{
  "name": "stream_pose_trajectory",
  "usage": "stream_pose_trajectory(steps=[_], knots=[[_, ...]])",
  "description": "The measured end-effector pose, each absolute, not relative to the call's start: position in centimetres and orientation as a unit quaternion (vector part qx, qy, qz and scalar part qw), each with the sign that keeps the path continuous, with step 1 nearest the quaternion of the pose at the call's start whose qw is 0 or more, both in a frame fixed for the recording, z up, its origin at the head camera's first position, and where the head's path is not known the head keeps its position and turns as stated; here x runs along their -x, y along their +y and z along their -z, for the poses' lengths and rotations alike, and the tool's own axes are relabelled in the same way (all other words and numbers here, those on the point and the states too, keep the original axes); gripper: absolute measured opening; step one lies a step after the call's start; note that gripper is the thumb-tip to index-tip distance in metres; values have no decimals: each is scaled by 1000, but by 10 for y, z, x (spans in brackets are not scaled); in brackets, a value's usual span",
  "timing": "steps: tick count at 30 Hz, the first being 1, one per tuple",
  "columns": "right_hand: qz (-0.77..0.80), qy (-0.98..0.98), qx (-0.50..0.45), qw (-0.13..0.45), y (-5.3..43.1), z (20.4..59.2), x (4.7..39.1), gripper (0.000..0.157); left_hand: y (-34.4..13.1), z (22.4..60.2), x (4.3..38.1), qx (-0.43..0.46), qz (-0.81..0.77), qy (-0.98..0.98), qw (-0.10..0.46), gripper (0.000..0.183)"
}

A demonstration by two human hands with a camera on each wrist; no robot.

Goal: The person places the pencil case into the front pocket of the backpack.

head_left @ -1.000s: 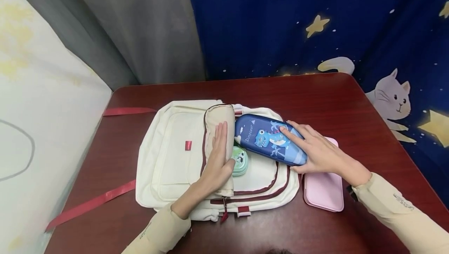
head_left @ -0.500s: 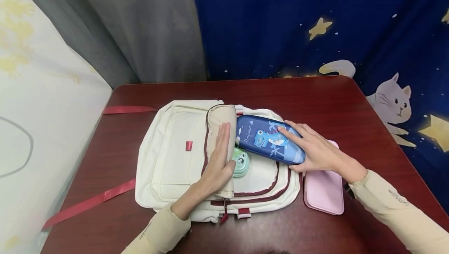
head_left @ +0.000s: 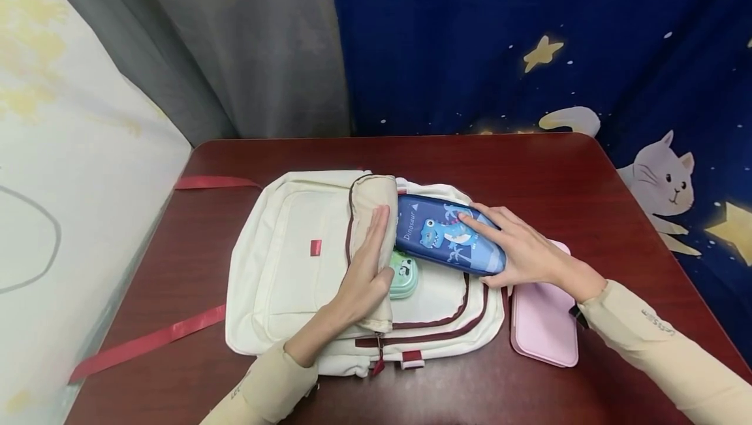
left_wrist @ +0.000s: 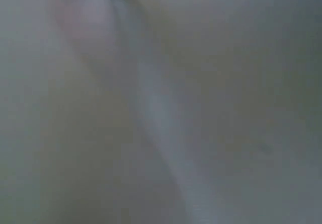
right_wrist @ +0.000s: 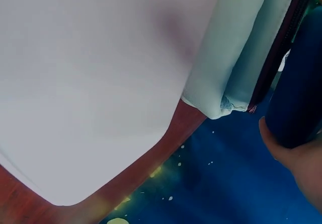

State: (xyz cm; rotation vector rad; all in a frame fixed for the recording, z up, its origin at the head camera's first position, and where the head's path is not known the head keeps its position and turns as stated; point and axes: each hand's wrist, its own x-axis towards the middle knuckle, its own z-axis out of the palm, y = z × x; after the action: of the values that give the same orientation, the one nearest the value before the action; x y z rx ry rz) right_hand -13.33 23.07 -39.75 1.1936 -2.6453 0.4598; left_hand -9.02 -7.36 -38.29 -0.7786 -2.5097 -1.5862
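A cream backpack (head_left: 296, 249) lies flat on the table, its front pocket flap (head_left: 371, 196) folded back to the left. My left hand (head_left: 365, 275) rests against that flap with straight fingers. My right hand (head_left: 519, 249) grips the right end of a blue dinosaur pencil case (head_left: 449, 232), thumb on the near side and fingers over the top. The case's left end is tucked in at the flap's edge. Beneath it, a small green panda case (head_left: 404, 275) peeks out of the pocket. The right wrist view shows my right thumb (right_wrist: 282, 151) against the dark blue case (right_wrist: 297, 93).
A pink case (head_left: 545, 324) lies right of the backpack, partly under my right forearm; it looms large and pale (right_wrist: 100, 93) in the right wrist view. Red straps (head_left: 153, 340) trail left across the brown table (head_left: 470, 157). The left wrist view is blurred.
My right hand and the blue pencil case have shifted slightly left, toward the folded flap. The left hand has kept its pose at the flap. The head view has tilted a little.
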Motion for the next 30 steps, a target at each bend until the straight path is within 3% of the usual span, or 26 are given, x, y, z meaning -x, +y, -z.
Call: stream_pose_trajectory(steps=[9, 15, 22, 30], knots=[[-180, -887, -415, 90, 229, 394, 138, 104, -74, 382, 91, 271, 539, -797, 29, 91], [-179, -886, -422, 73, 218, 393, 140, 103, -69, 358, 80, 290, 545, -786, 8, 86], [-166, -886, -427, 66, 207, 390, 144, 105, -67, 378, 85, 306, 536, -786, 27, 93], [-158, -888, -428, 59, 205, 391, 144, 104, -69, 382, 81, 287, 436, -849, 84, 85]])
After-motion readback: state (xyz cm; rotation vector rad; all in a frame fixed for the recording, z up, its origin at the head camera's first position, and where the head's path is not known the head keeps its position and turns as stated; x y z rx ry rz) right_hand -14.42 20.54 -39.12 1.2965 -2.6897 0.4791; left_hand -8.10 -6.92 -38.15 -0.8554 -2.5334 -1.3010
